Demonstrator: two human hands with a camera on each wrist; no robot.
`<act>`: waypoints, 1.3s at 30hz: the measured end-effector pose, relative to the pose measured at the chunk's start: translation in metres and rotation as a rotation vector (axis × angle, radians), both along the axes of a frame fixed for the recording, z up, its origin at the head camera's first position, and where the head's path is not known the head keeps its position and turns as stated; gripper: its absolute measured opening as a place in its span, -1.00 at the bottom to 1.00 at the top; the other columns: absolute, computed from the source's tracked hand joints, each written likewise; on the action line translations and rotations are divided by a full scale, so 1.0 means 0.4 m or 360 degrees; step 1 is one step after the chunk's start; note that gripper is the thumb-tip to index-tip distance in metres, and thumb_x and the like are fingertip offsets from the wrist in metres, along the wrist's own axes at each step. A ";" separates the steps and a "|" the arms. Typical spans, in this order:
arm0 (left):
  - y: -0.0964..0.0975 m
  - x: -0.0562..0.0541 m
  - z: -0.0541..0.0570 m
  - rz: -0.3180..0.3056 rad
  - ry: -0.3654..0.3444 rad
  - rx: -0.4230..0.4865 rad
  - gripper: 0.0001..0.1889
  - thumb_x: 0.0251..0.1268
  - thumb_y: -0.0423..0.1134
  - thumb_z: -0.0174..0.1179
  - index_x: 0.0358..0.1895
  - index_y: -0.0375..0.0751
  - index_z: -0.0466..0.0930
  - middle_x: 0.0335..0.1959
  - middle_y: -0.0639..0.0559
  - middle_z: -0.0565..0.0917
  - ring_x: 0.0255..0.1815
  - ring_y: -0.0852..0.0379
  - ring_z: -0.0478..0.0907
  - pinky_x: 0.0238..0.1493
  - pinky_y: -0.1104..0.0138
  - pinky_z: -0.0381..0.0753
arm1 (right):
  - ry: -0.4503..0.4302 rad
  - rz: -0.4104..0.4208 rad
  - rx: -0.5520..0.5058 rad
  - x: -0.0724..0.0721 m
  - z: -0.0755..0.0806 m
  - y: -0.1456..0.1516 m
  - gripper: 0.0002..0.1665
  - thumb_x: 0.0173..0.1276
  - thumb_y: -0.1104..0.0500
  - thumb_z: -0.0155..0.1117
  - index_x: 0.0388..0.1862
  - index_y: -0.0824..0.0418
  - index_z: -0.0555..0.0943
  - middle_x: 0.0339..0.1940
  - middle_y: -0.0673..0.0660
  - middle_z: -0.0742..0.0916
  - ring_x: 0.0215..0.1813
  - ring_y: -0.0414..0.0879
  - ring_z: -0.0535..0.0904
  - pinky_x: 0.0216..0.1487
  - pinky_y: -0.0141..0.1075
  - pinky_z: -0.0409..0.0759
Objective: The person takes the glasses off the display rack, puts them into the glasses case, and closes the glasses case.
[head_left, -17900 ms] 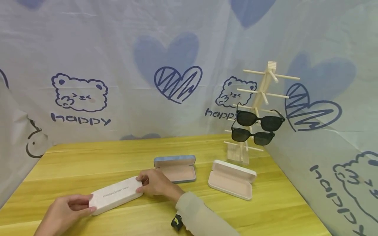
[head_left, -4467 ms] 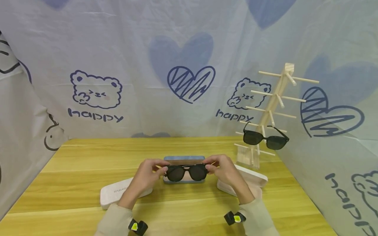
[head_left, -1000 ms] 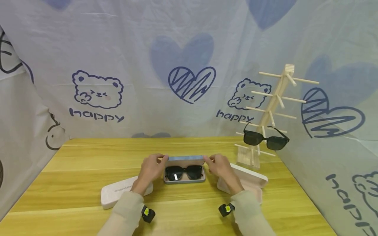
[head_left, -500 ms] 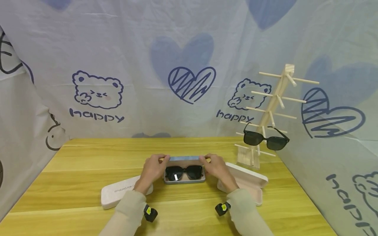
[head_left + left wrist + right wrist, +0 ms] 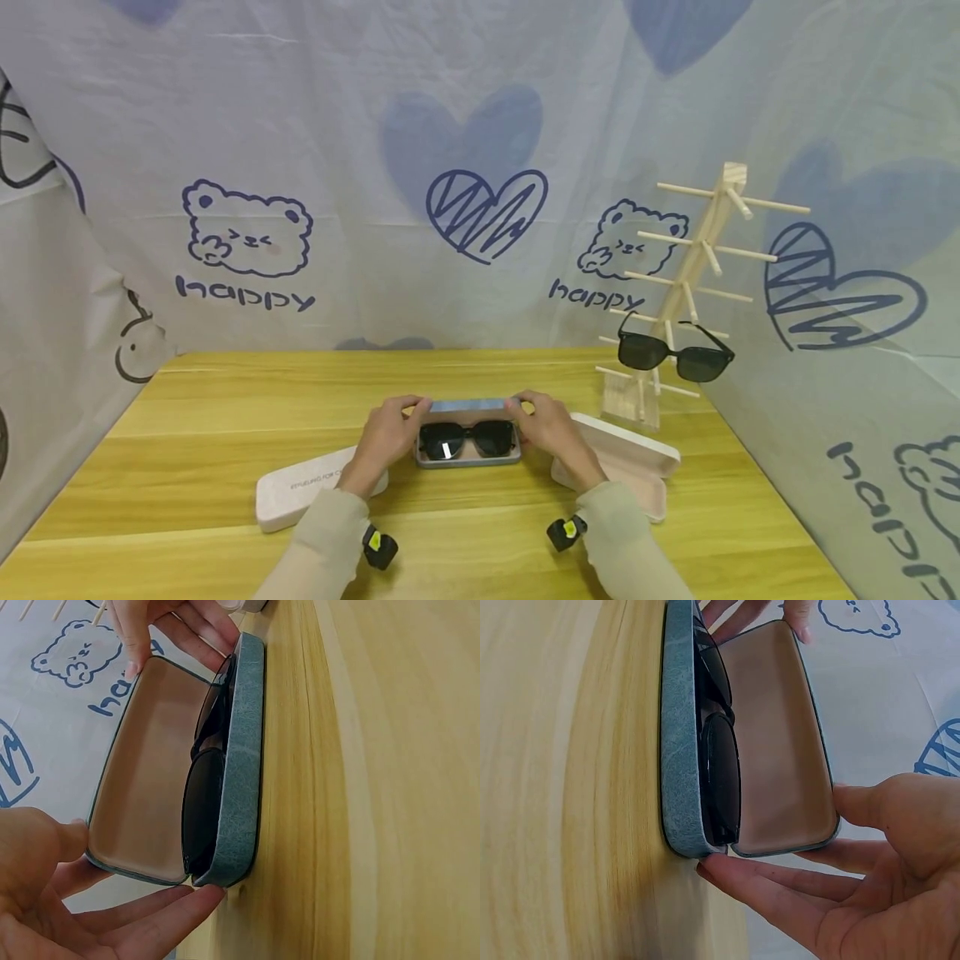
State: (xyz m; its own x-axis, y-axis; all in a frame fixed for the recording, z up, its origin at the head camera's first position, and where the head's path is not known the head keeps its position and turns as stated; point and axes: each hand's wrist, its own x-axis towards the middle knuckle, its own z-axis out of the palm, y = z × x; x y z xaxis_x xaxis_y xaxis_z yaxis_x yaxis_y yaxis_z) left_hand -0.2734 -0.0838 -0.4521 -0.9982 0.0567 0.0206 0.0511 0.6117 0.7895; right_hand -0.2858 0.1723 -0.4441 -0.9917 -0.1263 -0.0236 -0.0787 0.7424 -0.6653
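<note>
A blue-grey glasses case (image 5: 468,457) lies open at mid-table, with black sunglasses (image 5: 467,437) folded inside. My left hand (image 5: 397,427) holds its left end and my right hand (image 5: 542,423) its right end. Each thumb is on the raised lid (image 5: 468,405), and the fingers sit by the base. In the left wrist view my left hand's thumb (image 5: 64,836) presses the lid's back, with fingers under the case's corner (image 5: 225,879). The right wrist view shows the tan lid lining (image 5: 776,735) and the sunglasses (image 5: 724,772) in the base.
A closed white case (image 5: 300,492) lies left of my left wrist. An open white case (image 5: 637,462) sits behind my right wrist. At the back right a wooden rack (image 5: 693,275) carries another pair of sunglasses (image 5: 675,354). Printed cloth walls surround the wooden table (image 5: 225,400).
Over the last second both hands have moved in onto the lid's ends. The lid has tipped a little forward over the sunglasses.
</note>
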 end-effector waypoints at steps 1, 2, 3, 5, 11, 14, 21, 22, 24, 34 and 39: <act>-0.001 0.000 -0.001 -0.0005 -0.0010 0.0016 -0.51 0.64 0.04 0.04 0.35 -0.23 0.59 -0.01 -0.26 0.78 -0.35 -0.01 0.73 -0.31 0.25 0.62 | 0.0004 0.0001 0.0005 0.001 0.001 0.000 -0.47 0.64 -0.13 0.08 0.32 0.19 0.61 -0.26 0.21 0.80 -0.35 -0.04 0.77 -0.09 -0.10 0.67; -0.002 0.001 -0.001 -0.0011 -0.0023 0.0029 -0.50 0.64 0.04 0.04 0.36 -0.23 0.57 -0.06 -0.24 0.79 -0.44 0.01 0.70 -0.34 0.27 0.60 | 0.0007 0.0004 0.0009 0.003 0.001 0.001 -0.48 0.64 -0.12 0.08 0.32 0.19 0.61 -0.20 0.21 0.80 -0.33 -0.05 0.77 -0.11 -0.11 0.67; -0.003 0.002 -0.001 -0.0016 -0.0033 0.0038 -0.49 0.64 0.05 0.03 0.37 -0.23 0.57 -0.11 -0.23 0.80 -0.50 0.02 0.68 -0.33 0.27 0.60 | 0.0008 0.0002 0.0016 0.004 0.001 0.002 -0.49 0.64 -0.12 0.08 0.30 0.18 0.61 -0.18 0.21 0.80 -0.32 -0.06 0.77 -0.14 -0.13 0.66; -0.004 0.003 -0.001 -0.0025 -0.0058 0.0052 -0.48 0.64 0.06 0.02 0.39 -0.23 0.54 -0.20 -0.21 0.79 -0.56 0.03 0.68 -0.29 0.24 0.64 | 0.0003 -0.0005 0.0017 0.007 0.001 0.002 -0.52 0.64 -0.11 0.09 0.28 0.17 0.62 -0.15 0.19 0.80 -0.32 -0.07 0.77 -0.19 -0.18 0.63; -0.010 0.010 -0.002 -0.0049 -0.0089 0.0060 -0.48 0.64 0.05 0.03 0.42 -0.21 0.52 -0.33 -0.19 0.77 -0.53 0.03 0.70 -0.19 0.18 0.67 | -0.0051 -0.0018 -0.0065 0.017 0.000 0.004 -0.62 0.62 -0.07 0.14 0.16 0.14 0.62 -0.32 0.17 0.83 -0.38 -0.03 0.79 -0.34 -0.29 0.54; -0.013 0.016 -0.002 -0.0053 -0.0104 0.0077 -0.50 0.63 0.03 0.05 0.41 -0.19 0.54 -0.16 -0.22 0.79 -0.47 0.05 0.73 -0.24 0.20 0.69 | -0.0083 -0.0008 -0.0137 0.020 -0.001 0.008 -0.66 0.60 -0.03 0.18 0.13 0.17 0.61 -0.31 0.20 0.84 -0.35 0.02 0.80 -0.37 -0.29 0.58; -0.019 0.029 -0.005 -0.0068 -0.0114 0.0111 -0.59 0.60 -0.03 0.13 0.34 -0.09 0.63 0.18 -0.31 0.71 -0.34 0.03 0.79 -0.20 0.15 0.76 | -0.0132 0.0006 -0.0191 0.025 -0.001 0.013 -0.69 0.56 0.05 0.26 0.12 0.20 0.61 -0.24 0.23 0.85 -0.32 0.04 0.81 -0.38 -0.31 0.58; -0.019 0.030 -0.006 -0.0071 -0.0114 0.0113 -0.60 0.59 -0.04 0.14 0.33 -0.09 0.63 0.18 -0.32 0.70 -0.32 0.03 0.79 -0.19 0.15 0.77 | -0.0136 0.0009 -0.0187 0.026 -0.002 0.013 -0.70 0.55 0.06 0.27 0.12 0.19 0.61 -0.25 0.22 0.85 -0.33 0.03 0.80 -0.42 -0.31 0.54; -0.020 0.034 -0.006 -0.0075 -0.0119 0.0122 -0.61 0.58 -0.06 0.16 0.32 -0.08 0.64 0.15 -0.31 0.72 -0.32 0.02 0.79 -0.21 0.15 0.76 | -0.0145 0.0014 -0.0181 0.028 -0.005 0.014 -0.71 0.54 0.07 0.29 0.11 0.18 0.61 -0.28 0.20 0.85 -0.35 0.00 0.78 -0.46 -0.32 0.46; -0.022 0.042 -0.007 -0.0090 -0.0088 0.0084 -0.67 0.52 -0.16 0.23 0.25 -0.07 0.69 -0.05 -0.26 0.79 -0.41 0.04 0.76 -0.32 0.24 0.67 | -0.0107 0.0001 -0.0108 0.047 -0.016 0.012 -0.74 0.49 0.08 0.35 0.06 0.13 0.63 -0.23 0.14 0.85 -0.31 -0.06 0.73 -0.36 -0.30 0.50; -0.022 0.045 -0.008 -0.0108 -0.0069 0.0076 -0.68 0.49 -0.19 0.27 0.22 -0.11 0.72 -0.07 -0.24 0.80 -0.38 0.03 0.75 -0.36 0.26 0.64 | -0.0058 0.0008 -0.0106 0.053 -0.022 0.013 -0.78 0.47 0.08 0.37 0.00 0.12 0.64 -0.19 0.15 0.85 -0.29 -0.09 0.73 -0.32 -0.29 0.53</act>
State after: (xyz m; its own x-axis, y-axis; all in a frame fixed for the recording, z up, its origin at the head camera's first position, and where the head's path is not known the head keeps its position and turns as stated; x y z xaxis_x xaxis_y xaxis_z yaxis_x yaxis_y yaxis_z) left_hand -0.2555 -0.0924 -0.4552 -0.9921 0.1245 -0.0180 0.0565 0.5693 0.8202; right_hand -0.2645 0.1777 -0.4530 -0.9897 -0.1339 -0.0508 -0.0575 0.6961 -0.7157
